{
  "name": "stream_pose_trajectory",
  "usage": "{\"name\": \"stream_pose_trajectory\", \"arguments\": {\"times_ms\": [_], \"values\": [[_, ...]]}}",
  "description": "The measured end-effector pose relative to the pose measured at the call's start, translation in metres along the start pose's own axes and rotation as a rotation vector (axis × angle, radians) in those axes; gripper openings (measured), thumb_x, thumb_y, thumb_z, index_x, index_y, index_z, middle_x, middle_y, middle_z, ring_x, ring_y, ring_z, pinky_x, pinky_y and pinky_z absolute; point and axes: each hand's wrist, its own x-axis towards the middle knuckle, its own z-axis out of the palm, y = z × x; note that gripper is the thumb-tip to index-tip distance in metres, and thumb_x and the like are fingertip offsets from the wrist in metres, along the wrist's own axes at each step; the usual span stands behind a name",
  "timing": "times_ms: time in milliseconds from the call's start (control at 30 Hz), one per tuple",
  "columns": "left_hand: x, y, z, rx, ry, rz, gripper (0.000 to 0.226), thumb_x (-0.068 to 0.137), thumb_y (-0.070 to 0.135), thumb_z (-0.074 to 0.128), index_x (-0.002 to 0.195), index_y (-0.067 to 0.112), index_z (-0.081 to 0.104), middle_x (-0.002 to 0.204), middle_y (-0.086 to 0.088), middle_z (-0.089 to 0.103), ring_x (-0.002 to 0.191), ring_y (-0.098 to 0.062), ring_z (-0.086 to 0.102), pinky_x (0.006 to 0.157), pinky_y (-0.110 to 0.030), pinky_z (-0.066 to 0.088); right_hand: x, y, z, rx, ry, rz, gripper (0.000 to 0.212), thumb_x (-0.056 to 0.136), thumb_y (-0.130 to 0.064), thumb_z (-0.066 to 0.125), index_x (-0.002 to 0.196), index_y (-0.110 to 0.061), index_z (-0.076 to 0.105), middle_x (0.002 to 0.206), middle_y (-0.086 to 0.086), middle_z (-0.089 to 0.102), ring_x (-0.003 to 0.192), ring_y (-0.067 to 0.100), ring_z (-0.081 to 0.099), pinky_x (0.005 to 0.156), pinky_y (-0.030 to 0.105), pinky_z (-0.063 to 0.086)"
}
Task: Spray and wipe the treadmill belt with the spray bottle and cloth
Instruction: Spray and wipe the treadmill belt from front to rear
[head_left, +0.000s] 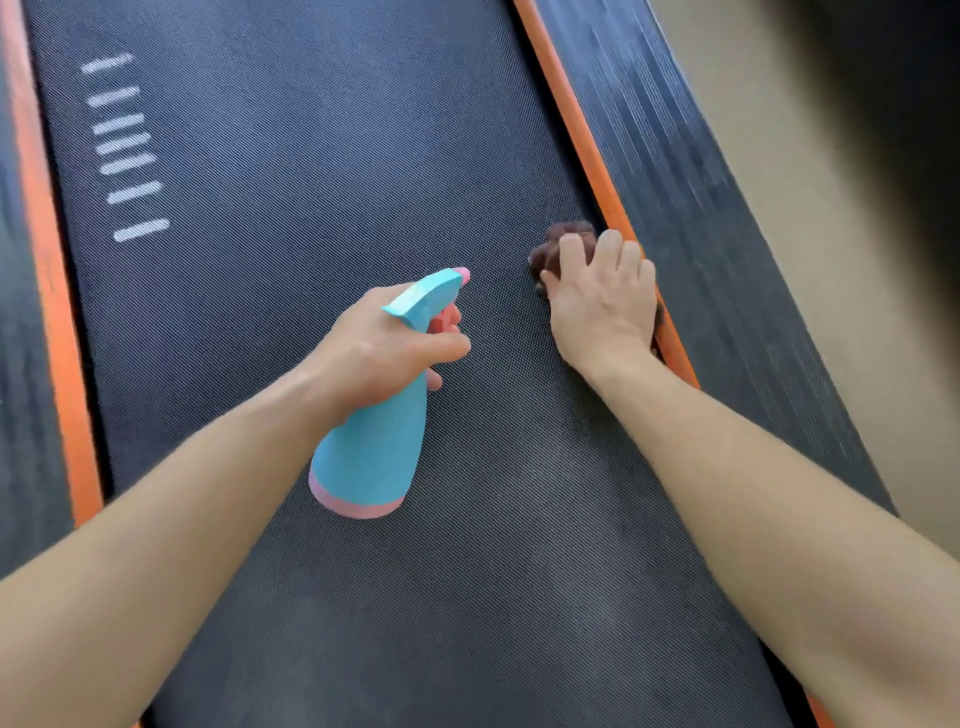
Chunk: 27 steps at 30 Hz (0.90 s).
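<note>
The dark textured treadmill belt (291, 218) fills the view. My left hand (374, 348) grips a turquoise spray bottle (371, 457) with a pink base and pink nozzle tip, held above the middle of the belt, nozzle pointing up and right. My right hand (602, 306) presses flat on a dark brown cloth (553, 249) at the belt's right edge, against the orange strip. Most of the cloth is hidden under the palm.
Orange strips (571, 119) border the belt on both sides, with black ribbed side rails (685, 197) outside them. White dashes (124, 156) are printed on the belt at the upper left. Beige floor (779, 208) lies to the right.
</note>
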Motion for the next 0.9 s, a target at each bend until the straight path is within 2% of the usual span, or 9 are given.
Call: {"name": "stream_pose_trajectory", "arguments": {"times_ms": [67, 200, 300, 400, 533, 600, 667, 800, 900], "values": [[-0.002, 0.002, 0.002, -0.021, -0.012, -0.001, 0.040, 0.088, 0.021, 0.079, 0.115, 0.049, 0.072, 0.110, 0.001, 0.076, 0.070, -0.013, 0.076, 0.080, -0.028, 0.062, -0.049, 0.015, -0.007, 0.019, 0.015, 0.034, 0.033, 0.096, -0.042, 0.057, 0.113, -0.014, 0.054, 0.105, 0.019, 0.054, 0.091, 0.038, 0.052, 0.076, 0.048, 0.041], [-0.004, 0.000, 0.007, 0.010, -0.024, -0.043, 0.032, 0.087, 0.022, 0.080, 0.118, 0.026, 0.075, 0.106, 0.001, 0.077, 0.061, -0.010, 0.074, 0.069, -0.020, 0.059, -0.123, 0.041, -0.017, -0.027, -0.043, 0.050, 0.035, 0.093, -0.039, 0.066, 0.114, -0.012, 0.056, 0.098, 0.019, 0.051, 0.085, 0.037, 0.050, 0.070, 0.047, 0.041], [-0.006, -0.004, 0.008, 0.004, -0.030, -0.064, 0.029, 0.087, 0.022, 0.080, 0.115, 0.022, 0.075, 0.102, 0.000, 0.076, 0.062, -0.011, 0.074, 0.067, -0.018, 0.059, -0.091, 0.032, -0.011, -0.031, 0.017, 0.052, 0.031, 0.093, -0.037, 0.065, 0.107, -0.010, 0.056, 0.095, 0.021, 0.052, 0.085, 0.038, 0.052, 0.069, 0.047, 0.041], [-0.006, -0.008, 0.007, 0.038, -0.006, -0.081, 0.026, 0.087, 0.023, 0.080, 0.112, 0.020, 0.074, 0.090, 0.007, 0.073, 0.062, -0.010, 0.076, 0.058, -0.010, 0.052, -0.022, 0.009, -0.001, -0.043, 0.061, 0.034, 0.026, 0.097, -0.036, 0.060, 0.106, -0.012, 0.055, 0.100, 0.021, 0.055, 0.090, 0.038, 0.054, 0.074, 0.046, 0.042], [-0.004, -0.005, 0.004, 0.055, 0.016, -0.072, 0.027, 0.085, 0.025, 0.081, 0.111, 0.024, 0.076, 0.098, 0.001, 0.076, 0.061, -0.010, 0.075, 0.062, -0.018, 0.057, 0.023, -0.006, 0.001, -0.058, 0.013, 0.019, 0.027, 0.101, -0.036, 0.052, 0.111, -0.012, 0.056, 0.109, 0.020, 0.056, 0.096, 0.038, 0.053, 0.079, 0.045, 0.040], [-0.006, -0.003, 0.004, 0.043, 0.007, -0.059, 0.036, 0.079, 0.031, 0.083, 0.115, 0.029, 0.075, 0.101, 0.003, 0.077, 0.066, -0.014, 0.078, 0.075, -0.031, 0.064, 0.003, 0.003, -0.005, -0.066, 0.040, 0.010, 0.028, 0.099, -0.038, 0.055, 0.106, -0.011, 0.057, 0.105, 0.019, 0.056, 0.092, 0.037, 0.053, 0.076, 0.045, 0.041], [-0.007, -0.002, 0.003, 0.038, 0.003, -0.056, 0.045, 0.075, 0.035, 0.082, 0.120, 0.031, 0.074, 0.106, 0.005, 0.077, 0.071, -0.018, 0.079, 0.088, -0.040, 0.064, -0.034, 0.016, -0.012, -0.057, 0.040, 0.026, 0.028, 0.096, -0.038, 0.060, 0.102, -0.011, 0.056, 0.099, 0.018, 0.056, 0.087, 0.036, 0.053, 0.072, 0.044, 0.041], [-0.011, 0.000, 0.008, 0.012, -0.006, -0.045, 0.036, 0.083, 0.027, 0.083, 0.119, 0.030, 0.075, 0.107, 0.002, 0.077, 0.069, -0.017, 0.079, 0.078, -0.029, 0.061, -0.101, 0.027, -0.026, -0.074, -0.058, 0.106, 0.032, 0.092, -0.041, 0.064, 0.098, -0.011, 0.056, 0.094, 0.018, 0.054, 0.084, 0.036, 0.053, 0.069, 0.045, 0.042], [-0.014, 0.001, 0.014, -0.001, -0.037, -0.041, 0.038, 0.082, 0.027, 0.083, 0.119, 0.030, 0.075, 0.108, 0.001, 0.077, 0.071, -0.014, 0.077, 0.080, -0.031, 0.066, -0.113, 0.025, -0.034, -0.027, -0.153, 0.160, 0.040, 0.091, -0.045, 0.056, 0.111, -0.010, 0.057, 0.099, 0.020, 0.055, 0.089, 0.038, 0.053, 0.072, 0.047, 0.046]]}}
